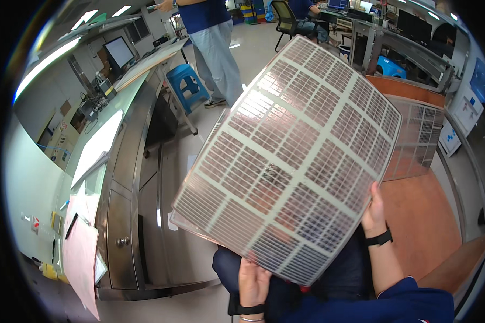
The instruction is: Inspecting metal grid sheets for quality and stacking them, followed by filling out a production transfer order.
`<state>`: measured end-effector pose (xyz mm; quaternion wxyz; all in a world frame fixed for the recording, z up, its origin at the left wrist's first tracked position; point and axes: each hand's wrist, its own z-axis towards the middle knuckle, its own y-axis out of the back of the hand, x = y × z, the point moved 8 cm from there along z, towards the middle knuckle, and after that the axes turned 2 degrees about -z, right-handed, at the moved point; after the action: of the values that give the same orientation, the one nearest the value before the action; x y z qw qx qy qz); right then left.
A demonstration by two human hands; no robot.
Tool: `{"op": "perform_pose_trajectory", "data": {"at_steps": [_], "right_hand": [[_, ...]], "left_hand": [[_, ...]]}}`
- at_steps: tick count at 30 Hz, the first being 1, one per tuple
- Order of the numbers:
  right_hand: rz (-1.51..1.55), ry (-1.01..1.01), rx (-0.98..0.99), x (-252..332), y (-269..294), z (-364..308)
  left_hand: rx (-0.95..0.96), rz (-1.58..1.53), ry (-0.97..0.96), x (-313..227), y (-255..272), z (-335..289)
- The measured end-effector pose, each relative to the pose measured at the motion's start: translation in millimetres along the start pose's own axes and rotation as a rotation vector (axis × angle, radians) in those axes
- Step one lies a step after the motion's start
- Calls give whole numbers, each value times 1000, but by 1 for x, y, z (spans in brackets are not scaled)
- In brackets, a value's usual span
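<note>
In front of me a large glossy panel is held up at a tilt, with pale lines dividing blocks of a fine pinkish-grey grid. A second edge shows along its left side, so it may be more than one sheet; I cannot tell. My left hand is closed on the lower edge, fingertips pressed against it. My right hand grips the right edge, its fingers partly hidden behind the panel. Bright reflections lie on the panel's upper left. Beyond its right edge leans a similar grid-patterned panel.
An orange-brown board surface lies at my right. At left runs a metal-framed bench with pink sheets and a black pen. A blue stool and a standing person are ahead; another person sits farther back.
</note>
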<state>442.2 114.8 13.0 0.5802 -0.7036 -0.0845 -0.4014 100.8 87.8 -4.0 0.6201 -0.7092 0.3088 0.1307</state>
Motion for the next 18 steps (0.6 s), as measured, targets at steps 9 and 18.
{"op": "perform_pose_trajectory", "data": {"at_steps": [9,18], "right_hand": [[43,29,-53,74,62,-8],[-882,-205,-100,77,98,-57]], "left_hand": [[-301,279,-314,-79,71,-6],[-363,572,-312,-124,144,4]]}}
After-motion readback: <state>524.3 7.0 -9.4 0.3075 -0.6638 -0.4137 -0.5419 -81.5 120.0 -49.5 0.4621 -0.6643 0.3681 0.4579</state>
